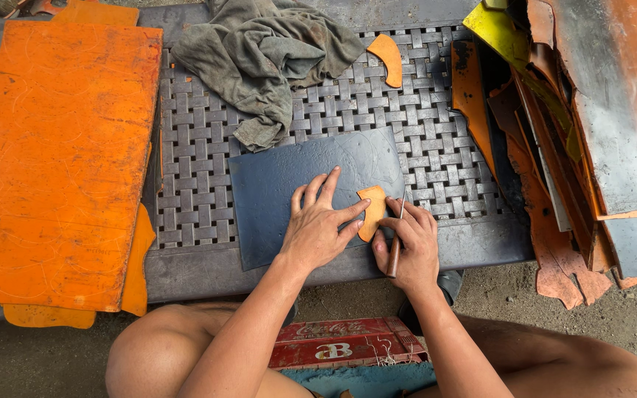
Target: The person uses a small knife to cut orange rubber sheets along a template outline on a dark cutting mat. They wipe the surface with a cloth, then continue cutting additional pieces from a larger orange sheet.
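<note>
— Left hand (318, 225) lies flat, fingers spread, pressing a small orange template (372, 211) down onto the dark sheet (289, 191). It grips nothing; it only pins the piece, likely so it cannot slip.

— And the right hand (411, 247), at three o'clock of the template, is closed around a wooden-handled tool (395, 247), its thin tip up against the template's right edge. It is held like a pen, which suits following an outline.

— That sheet rests on the woven grey bench (200, 147), its near edge lapping onto the smooth front rim.

— Looking around: at nine o'clock a big orange board (60, 162), scuffed and scored with faint curves. At twelve o'clock a crumpled grey rag (267, 59), with another orange cut-out (388, 59) just beside it.

— At three o'clock, a leaning heap of orange and grey sheets (576, 147), well apart from the hands. Nothing crowds the template itself; the rag's tail only nears the dark sheet's far edge.

— Below, at six o'clock, a red crate (344, 343) sits between the knees.
</note>
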